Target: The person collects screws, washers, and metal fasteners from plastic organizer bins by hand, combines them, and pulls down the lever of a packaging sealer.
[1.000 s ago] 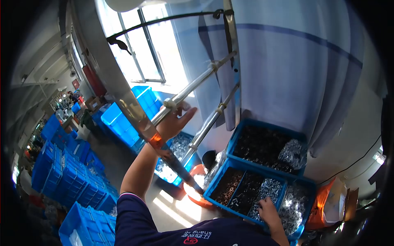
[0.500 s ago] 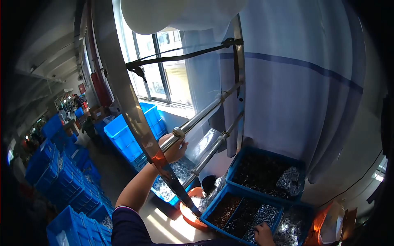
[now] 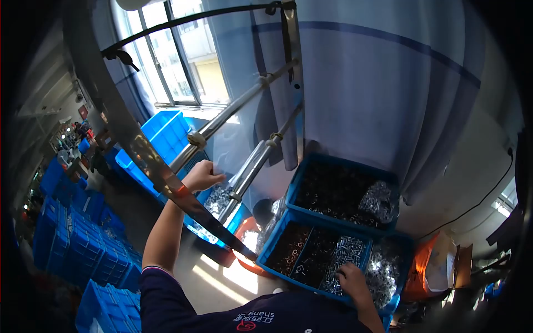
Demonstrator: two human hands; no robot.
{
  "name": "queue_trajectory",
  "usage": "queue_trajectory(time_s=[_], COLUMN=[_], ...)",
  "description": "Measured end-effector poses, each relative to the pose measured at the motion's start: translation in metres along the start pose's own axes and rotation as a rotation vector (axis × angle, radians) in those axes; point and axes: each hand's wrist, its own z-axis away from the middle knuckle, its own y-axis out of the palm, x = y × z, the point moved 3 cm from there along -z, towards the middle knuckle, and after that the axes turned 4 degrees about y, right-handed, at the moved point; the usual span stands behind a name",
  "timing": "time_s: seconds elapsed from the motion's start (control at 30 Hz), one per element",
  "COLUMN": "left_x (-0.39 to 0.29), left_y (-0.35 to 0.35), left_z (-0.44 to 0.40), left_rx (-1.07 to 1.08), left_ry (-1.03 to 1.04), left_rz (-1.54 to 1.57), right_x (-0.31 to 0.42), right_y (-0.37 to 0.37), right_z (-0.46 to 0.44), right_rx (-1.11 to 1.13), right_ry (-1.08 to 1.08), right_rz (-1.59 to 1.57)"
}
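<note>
My left hand [image 3: 203, 176] is closed on the edge of a clear plastic bag [image 3: 236, 155] that hangs among the metal rails of the rack [image 3: 227, 111]. My right hand [image 3: 351, 278] is at the silver screw-like parts [image 3: 348, 251] in the right compartment of a divided blue bin [image 3: 266, 256]; its fingers are bent, and what lies between them is too small to make out. The middle compartment holds dark parts [image 3: 317, 252], and the left one has copper-coloured rings [image 3: 294, 251].
Behind the divided bin stands another blue bin [image 3: 294, 194] of dark parts. Clear bags [image 3: 383, 275] lie to its right, beside an orange bag [image 3: 420, 266]. An orange basin [image 3: 250, 263] sits by the rack's foot. Blue crates [image 3: 83, 244] are stacked at left.
My left hand has come down from the upper rail and closed on the clear bag. My right hand stays at the silver parts. The head view has shifted.
</note>
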Motion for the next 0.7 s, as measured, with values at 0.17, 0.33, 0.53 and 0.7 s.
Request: queue_trajectory(time_s=[0.17,0.33,0.53,0.7], left_x=[0.001,-0.048,0.021,-0.024], left_y=[0.021,-0.026,-0.010,0.146], left_z=[0.027,0.057,0.108,0.174], left_rx=[0.182,-0.051,0.074,1.091], left_ry=[0.082,0.132,-0.081,-0.015], left_rz=[0.173,0.358,-0.265,-0.065], right_x=[0.014,-0.004,-0.004,-0.019], right_y=[-0.024,-0.022,-0.020,0.004], right_z=[0.009,0.017,0.008,0.009], right_rx=[-0.025,0.003,-0.007,0.115], right_ry=[0.156,0.311,0.548,0.618], right_rz=[-0.341,-0.777,-1.786,-1.971])
